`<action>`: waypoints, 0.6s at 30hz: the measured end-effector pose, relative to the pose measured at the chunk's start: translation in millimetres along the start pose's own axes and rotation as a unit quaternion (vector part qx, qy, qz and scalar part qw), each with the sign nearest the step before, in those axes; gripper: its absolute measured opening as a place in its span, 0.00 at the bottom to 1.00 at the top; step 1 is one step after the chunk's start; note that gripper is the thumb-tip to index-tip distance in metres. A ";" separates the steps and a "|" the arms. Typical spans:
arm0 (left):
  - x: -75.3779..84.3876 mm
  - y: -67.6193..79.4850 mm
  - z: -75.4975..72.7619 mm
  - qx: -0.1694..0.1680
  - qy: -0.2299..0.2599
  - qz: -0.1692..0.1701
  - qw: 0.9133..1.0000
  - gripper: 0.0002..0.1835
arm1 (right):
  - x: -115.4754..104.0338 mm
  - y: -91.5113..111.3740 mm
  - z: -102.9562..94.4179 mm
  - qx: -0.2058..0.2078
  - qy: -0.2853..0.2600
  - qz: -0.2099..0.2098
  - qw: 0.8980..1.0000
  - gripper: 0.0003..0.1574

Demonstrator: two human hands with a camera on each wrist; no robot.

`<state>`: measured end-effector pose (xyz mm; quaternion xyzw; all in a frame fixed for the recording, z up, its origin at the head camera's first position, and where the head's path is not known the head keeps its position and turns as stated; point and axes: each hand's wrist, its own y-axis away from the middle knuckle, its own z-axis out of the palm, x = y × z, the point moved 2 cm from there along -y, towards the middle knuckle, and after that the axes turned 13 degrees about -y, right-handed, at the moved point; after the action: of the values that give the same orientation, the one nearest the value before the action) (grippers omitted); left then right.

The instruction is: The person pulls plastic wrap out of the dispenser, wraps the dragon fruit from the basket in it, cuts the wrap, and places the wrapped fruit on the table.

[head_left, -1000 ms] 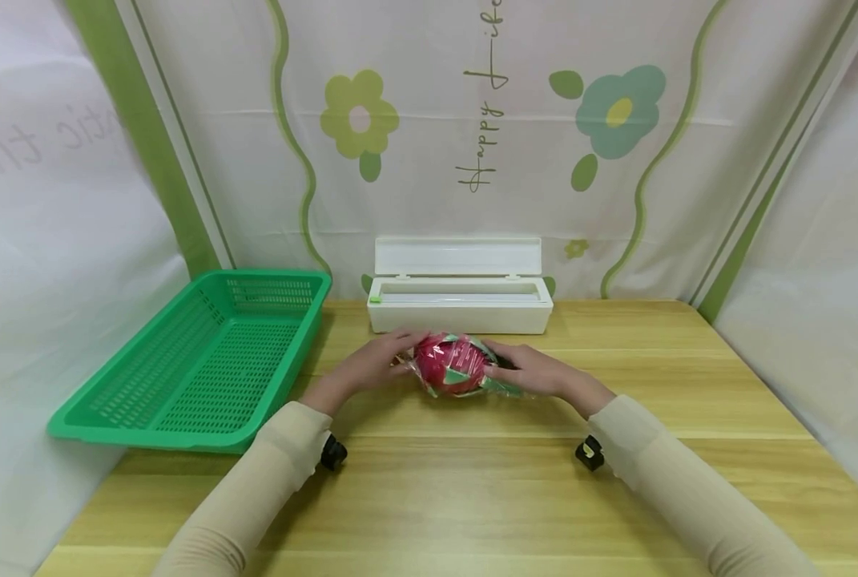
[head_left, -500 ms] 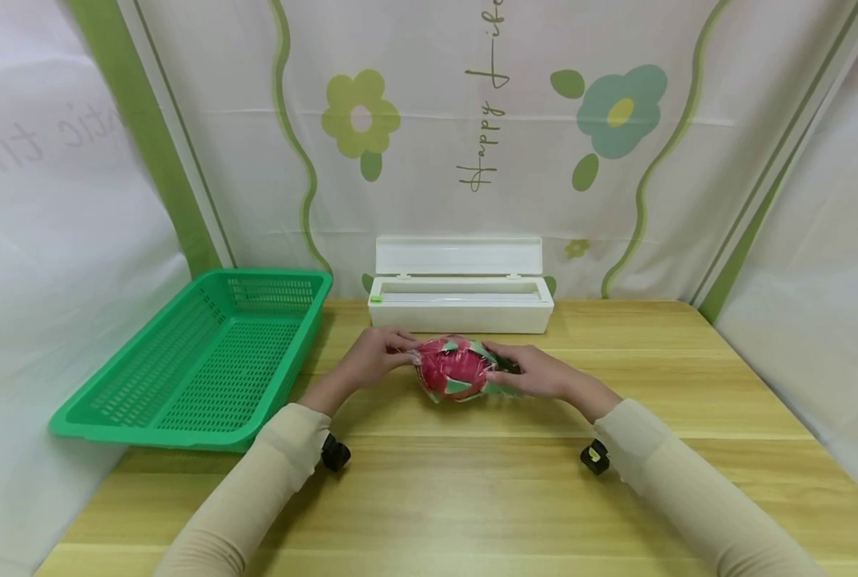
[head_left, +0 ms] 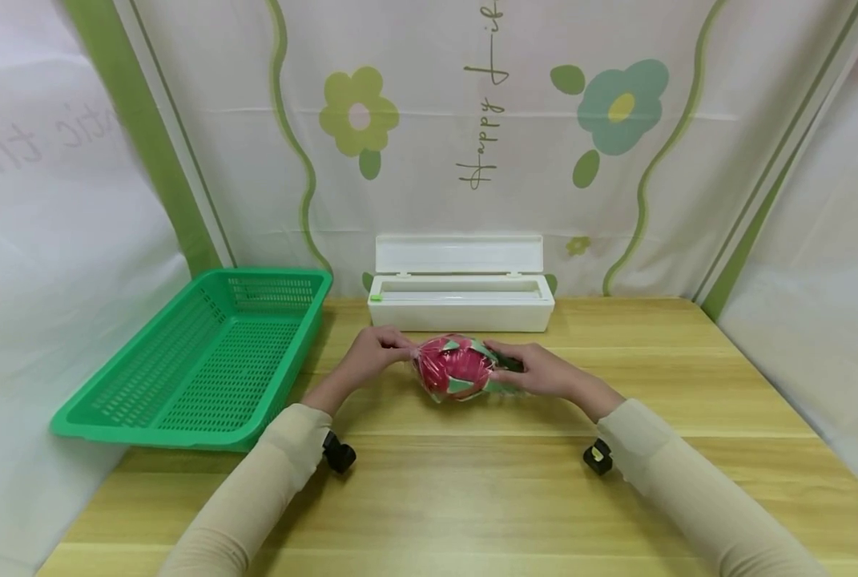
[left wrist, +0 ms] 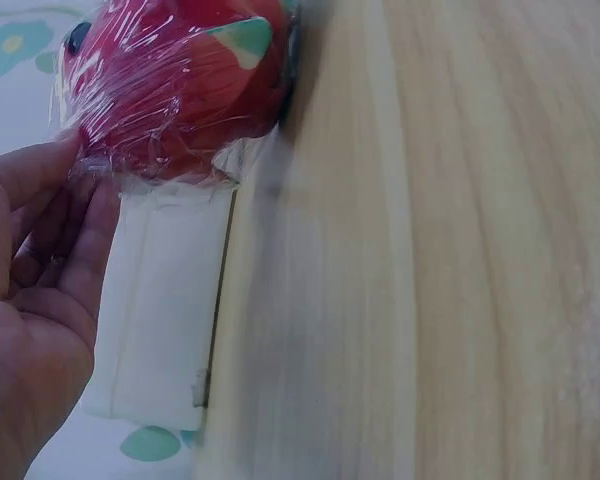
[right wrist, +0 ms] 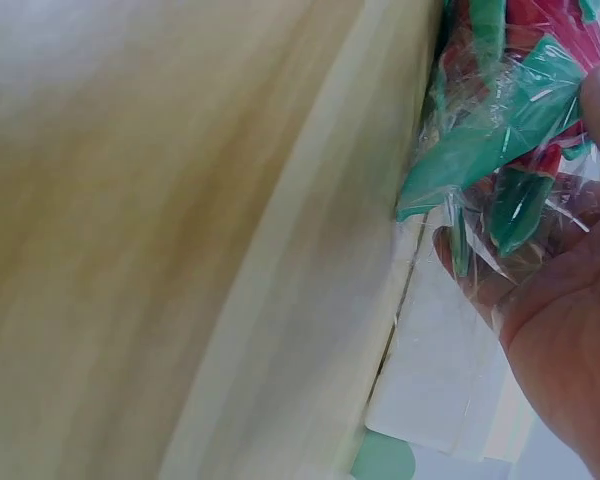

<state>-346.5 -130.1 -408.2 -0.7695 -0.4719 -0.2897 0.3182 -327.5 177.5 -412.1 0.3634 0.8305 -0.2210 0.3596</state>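
A dragon fruit (head_left: 459,370), red with green scales, is covered in clear plastic wrap and sits between the two hands. My left hand (head_left: 376,355) pinches the gathered wrap at the fruit's left end; in the left wrist view the thumb and fingers meet on the bunched plastic wrap (left wrist: 100,170). On the other side, my right hand (head_left: 544,370) grips the right end, thumb in front and fingers behind. The right wrist view shows long green scales (right wrist: 480,165) under loose film, the palm (right wrist: 570,330) curved around them.
Behind the fruit stands a white cling-film box (head_left: 461,315) with its lid (head_left: 459,255) raised and a roll inside. A green perforated basket (head_left: 273,393) is at the left of the wooden table (head_left: 457,497). A printed curtain (head_left: 429,160) encloses the back and sides.
My left fingers have drawn slightly left off the fruit and gathered the wrap into a pinch at its end. The fruit has turned a little and shifted slightly right.
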 end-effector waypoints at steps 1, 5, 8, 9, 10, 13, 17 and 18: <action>-1.2 0.0 0.0 -0.001 0.005 -0.009 1.000 0.03 | 0.2 0.1 0.4 -0.003 0.001 -0.002 1.000 0.44; -3.1 0.7 0.2 -0.009 0.018 -0.032 0.999 0.02 | -0.7 2.8 1.9 -0.012 0.030 -0.016 0.999 0.47; -1.2 2.0 -0.3 -0.014 0.022 -0.037 0.999 0.03 | -1.8 7.6 1.7 -0.012 0.063 -0.027 0.998 0.56; -0.7 2.3 -0.3 -0.016 0.023 -0.036 0.999 0.03 | -2.2 9.3 1.3 -0.012 0.071 -0.031 0.997 0.58; -0.2 2.5 -0.4 -0.016 0.024 -0.035 0.999 0.03 | -2.7 10.9 0.8 -0.011 0.075 -0.036 0.996 0.60; 0.5 3.1 -0.9 -0.013 0.027 -0.026 0.999 0.04 | -4.1 15.0 -1.0 -0.006 0.099 -0.060 0.993 0.58; 1.2 4.0 -0.7 -0.007 0.034 -0.018 0.999 0.05 | -5.2 18.3 -5.2 0.026 0.129 -0.104 0.986 0.43; 1.1 4.5 -0.6 -0.007 0.035 -0.019 0.999 0.06 | -5.1 18.6 -6.3 0.036 0.132 -0.113 0.984 0.39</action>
<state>-342.1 -131.5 -408.0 -0.7517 -0.4731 -0.3261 0.3238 -313.6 191.1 -406.1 0.3060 0.8980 -0.2396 0.2062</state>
